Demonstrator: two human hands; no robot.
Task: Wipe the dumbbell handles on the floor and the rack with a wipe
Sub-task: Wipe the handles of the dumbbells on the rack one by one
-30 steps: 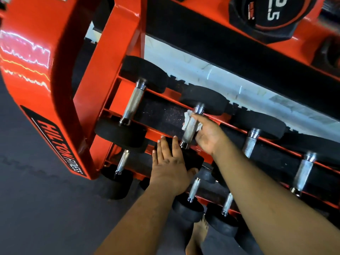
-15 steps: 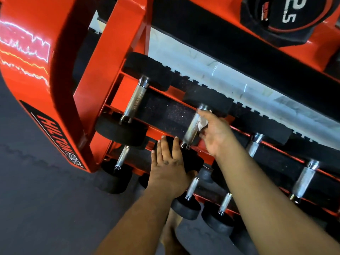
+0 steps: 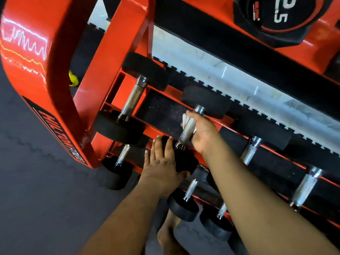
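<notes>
Head view looks down on an orange rack [image 3: 117,39] whose side panel fills the left, with dark floor [image 3: 36,181] beneath it. Just right of the upright, one dumbbell lies across the middle shelf, its knurled handle [image 3: 132,98] bare and untouched. Next comes the left hand [image 3: 161,168], laid flat with straight fingers close together on the near black head [image 3: 185,161] of the second dumbbell, steadying it. Right of that, the right hand [image 3: 202,131] curls its fingers round the far half of this dumbbell's handle [image 3: 186,130], pinching a white wipe [image 3: 185,119] against the metal; only a corner of the wipe shows above the thumb. Farther right, more handles [image 3: 249,152] wait on the same shelf, and smaller dumbbells [image 3: 190,189] sit on the near, lower tier. To do this stroke well, I judge the wipe should wrap the bar fully and slide toward the near collar with a twist, while the left hand stops the weight rolling.
</notes>
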